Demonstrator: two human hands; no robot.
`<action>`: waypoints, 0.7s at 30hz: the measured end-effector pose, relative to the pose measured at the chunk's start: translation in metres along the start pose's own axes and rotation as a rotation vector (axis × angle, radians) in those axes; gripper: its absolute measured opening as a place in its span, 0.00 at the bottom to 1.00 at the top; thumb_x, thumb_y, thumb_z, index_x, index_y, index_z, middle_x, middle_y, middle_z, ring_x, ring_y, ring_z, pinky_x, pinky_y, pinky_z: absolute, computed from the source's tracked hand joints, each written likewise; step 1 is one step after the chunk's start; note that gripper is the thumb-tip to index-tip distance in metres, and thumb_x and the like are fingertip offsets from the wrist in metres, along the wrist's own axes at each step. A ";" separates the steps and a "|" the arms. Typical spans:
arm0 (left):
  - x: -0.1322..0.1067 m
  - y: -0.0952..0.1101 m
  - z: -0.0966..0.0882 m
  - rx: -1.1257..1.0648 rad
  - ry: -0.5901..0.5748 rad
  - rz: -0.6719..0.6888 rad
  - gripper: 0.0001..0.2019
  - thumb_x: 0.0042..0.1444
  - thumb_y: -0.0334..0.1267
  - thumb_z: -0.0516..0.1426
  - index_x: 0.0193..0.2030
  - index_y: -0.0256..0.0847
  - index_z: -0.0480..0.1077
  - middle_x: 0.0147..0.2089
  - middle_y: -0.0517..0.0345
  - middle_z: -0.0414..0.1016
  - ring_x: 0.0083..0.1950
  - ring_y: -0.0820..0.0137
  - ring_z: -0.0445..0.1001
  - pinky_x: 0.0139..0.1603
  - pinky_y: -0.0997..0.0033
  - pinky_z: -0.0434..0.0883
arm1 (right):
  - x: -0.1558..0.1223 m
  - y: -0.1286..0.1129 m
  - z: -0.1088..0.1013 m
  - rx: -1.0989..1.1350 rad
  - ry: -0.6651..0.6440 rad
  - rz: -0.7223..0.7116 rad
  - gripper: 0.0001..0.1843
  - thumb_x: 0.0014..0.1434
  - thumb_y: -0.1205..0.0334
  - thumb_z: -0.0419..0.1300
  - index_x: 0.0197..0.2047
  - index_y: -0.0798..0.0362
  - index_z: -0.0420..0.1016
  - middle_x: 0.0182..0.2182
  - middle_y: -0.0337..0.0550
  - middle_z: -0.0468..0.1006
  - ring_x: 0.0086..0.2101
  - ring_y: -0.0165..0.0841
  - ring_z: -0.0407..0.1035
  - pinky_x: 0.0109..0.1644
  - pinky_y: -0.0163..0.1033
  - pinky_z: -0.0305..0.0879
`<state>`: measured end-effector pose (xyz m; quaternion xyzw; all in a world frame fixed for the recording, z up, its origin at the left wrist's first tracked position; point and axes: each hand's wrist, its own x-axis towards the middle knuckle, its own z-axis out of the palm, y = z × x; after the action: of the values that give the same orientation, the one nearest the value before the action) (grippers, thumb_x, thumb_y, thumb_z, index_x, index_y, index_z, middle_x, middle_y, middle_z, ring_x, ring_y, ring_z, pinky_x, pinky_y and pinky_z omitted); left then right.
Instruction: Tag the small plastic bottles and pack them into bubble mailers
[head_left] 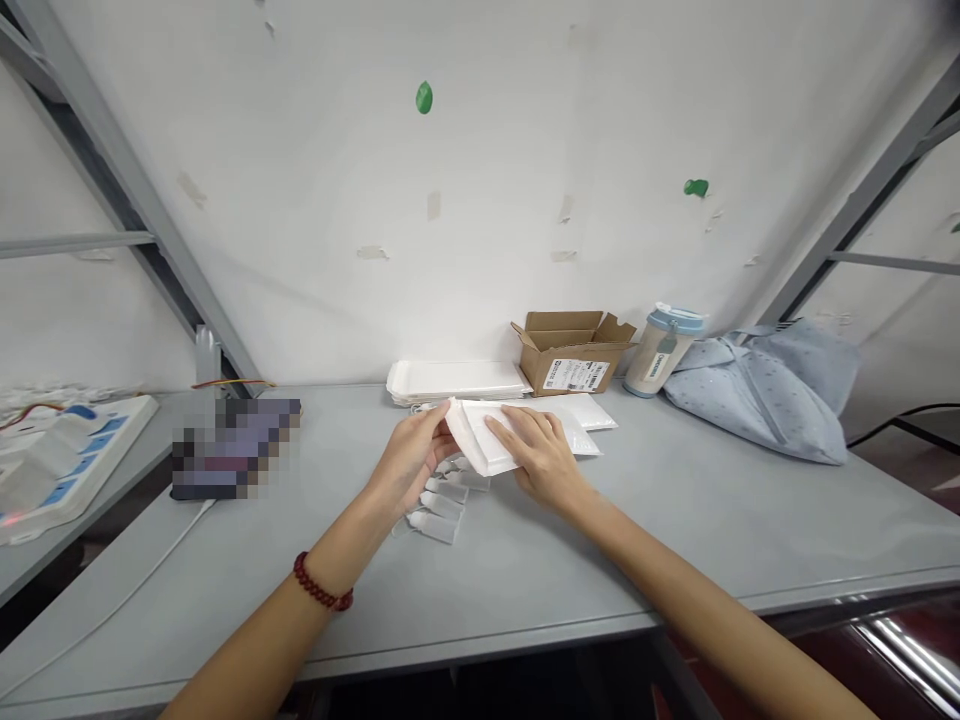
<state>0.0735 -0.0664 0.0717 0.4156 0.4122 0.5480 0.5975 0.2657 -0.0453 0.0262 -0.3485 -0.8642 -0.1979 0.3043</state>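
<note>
A white padded envelope (pixel 480 436) is held above the desk between my two hands. My left hand (pixel 411 456) pinches its left end, thumb at the upper edge and the other fingers partly hidden behind it. Across the envelope's face lie the fingers of my right hand (pixel 546 452), gripping its right side; that thumb is hidden. Below, several small white tags (pixel 435 526) with thin loops lie in an overlapping row on the desk. More white padded envelopes (pixel 589 410) rest flat just behind my right hand.
A stack of white envelopes (pixel 459 378) lies by the wall, beside an open cardboard box (pixel 574 355). To the right stand a blue-lidded tumbler (pixel 660 352) and a light blue cloth bag (pixel 757 395). On the left are a pixelated phone (pixel 251 440), its cable and a power strip (pixel 97 455).
</note>
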 end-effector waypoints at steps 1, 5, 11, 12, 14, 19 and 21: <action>0.000 0.000 0.000 -0.008 0.009 0.026 0.13 0.53 0.45 0.56 0.33 0.35 0.70 0.34 0.50 0.75 0.36 0.68 0.74 0.39 0.68 0.73 | 0.000 0.000 0.000 0.000 -0.012 0.000 0.33 0.48 0.77 0.49 0.59 0.53 0.62 0.52 0.57 0.65 0.50 0.46 0.59 0.48 0.52 0.57; -0.002 0.000 0.002 0.073 0.051 0.106 0.11 0.51 0.42 0.55 0.28 0.35 0.69 0.32 0.52 0.74 0.37 0.67 0.74 0.38 0.67 0.73 | 0.000 -0.001 -0.001 0.019 -0.036 -0.007 0.30 0.48 0.75 0.50 0.57 0.56 0.63 0.47 0.57 0.67 0.46 0.45 0.60 0.45 0.50 0.58; -0.007 -0.010 0.006 0.650 -0.083 0.406 0.11 0.48 0.29 0.51 0.36 0.39 0.73 0.43 0.52 0.75 0.46 0.64 0.72 0.47 0.62 0.71 | 0.000 0.000 -0.003 0.009 0.017 -0.054 0.19 0.54 0.75 0.49 0.49 0.56 0.67 0.38 0.49 0.73 0.38 0.38 0.63 0.44 0.45 0.57; -0.007 -0.013 0.006 0.756 -0.137 0.511 0.14 0.49 0.28 0.50 0.39 0.40 0.73 0.46 0.52 0.74 0.49 0.64 0.71 0.49 0.61 0.70 | 0.001 0.000 -0.004 0.007 0.031 -0.058 0.17 0.55 0.75 0.48 0.46 0.56 0.68 0.36 0.47 0.74 0.36 0.36 0.64 0.45 0.45 0.57; -0.006 -0.020 0.005 0.930 -0.233 0.699 0.18 0.50 0.26 0.49 0.46 0.41 0.71 0.50 0.52 0.72 0.54 0.63 0.67 0.54 0.58 0.67 | 0.001 0.000 -0.005 -0.001 0.052 -0.063 0.14 0.56 0.75 0.47 0.42 0.54 0.69 0.34 0.45 0.75 0.35 0.34 0.65 0.47 0.45 0.55; 0.000 -0.030 0.003 1.151 -0.262 0.831 0.20 0.54 0.25 0.47 0.54 0.41 0.64 0.53 0.50 0.70 0.57 0.63 0.65 0.56 0.57 0.64 | 0.003 0.001 -0.010 -0.009 0.142 -0.099 0.14 0.58 0.76 0.46 0.41 0.53 0.68 0.31 0.42 0.77 0.32 0.32 0.67 0.49 0.45 0.55; 0.002 -0.029 0.003 1.188 -0.227 0.835 0.17 0.57 0.27 0.46 0.50 0.40 0.66 0.49 0.50 0.72 0.53 0.63 0.68 0.52 0.59 0.66 | 0.004 0.002 -0.013 -0.015 0.191 -0.125 0.14 0.59 0.75 0.46 0.43 0.54 0.67 0.30 0.41 0.76 0.31 0.31 0.68 0.48 0.45 0.56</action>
<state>0.0861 -0.0660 0.0449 0.8460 0.3825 0.3679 0.0521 0.2701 -0.0493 0.0382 -0.2759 -0.8498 -0.2550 0.3696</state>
